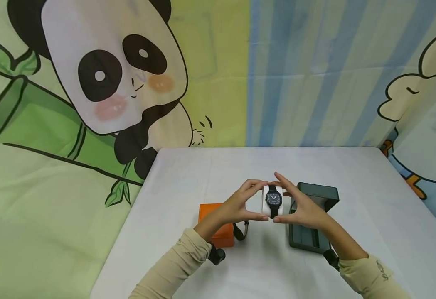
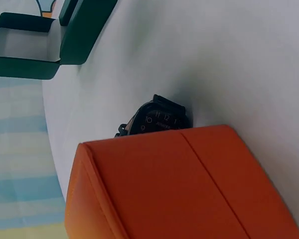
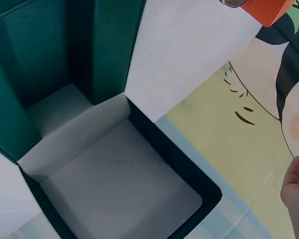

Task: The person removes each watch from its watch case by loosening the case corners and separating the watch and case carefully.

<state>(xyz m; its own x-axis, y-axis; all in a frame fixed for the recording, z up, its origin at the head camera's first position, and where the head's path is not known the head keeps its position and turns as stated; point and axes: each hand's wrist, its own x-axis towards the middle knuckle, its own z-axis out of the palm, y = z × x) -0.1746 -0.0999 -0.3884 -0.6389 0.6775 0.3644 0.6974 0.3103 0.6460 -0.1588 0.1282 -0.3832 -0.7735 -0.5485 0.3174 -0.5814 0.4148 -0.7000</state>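
Note:
A black square-faced wristwatch point(image 1: 274, 198) on a white cushion point(image 1: 265, 204) is held up over the table between both hands. My left hand point(image 1: 242, 201) grips its left side, thumb at the lower end and fingers at the upper end. From the right, my right hand point(image 1: 305, 209) holds it the same way, one finger raised. Behind the right hand stands a dark green watch box point(image 1: 309, 237), its lid raised. A second dark watch point(image 2: 159, 118) lies on the table against an orange box point(image 2: 174, 184), partly hidden by it.
A white table point(image 1: 203, 174) carries both boxes, the orange one beneath my left wrist. Pale grey lining point(image 3: 124, 174) shows inside the green box's lid. Behind the table hangs a cloth backdrop point(image 1: 210, 74) printed with a panda. Black wrist straps point(image 1: 216, 254) sit near my sleeves.

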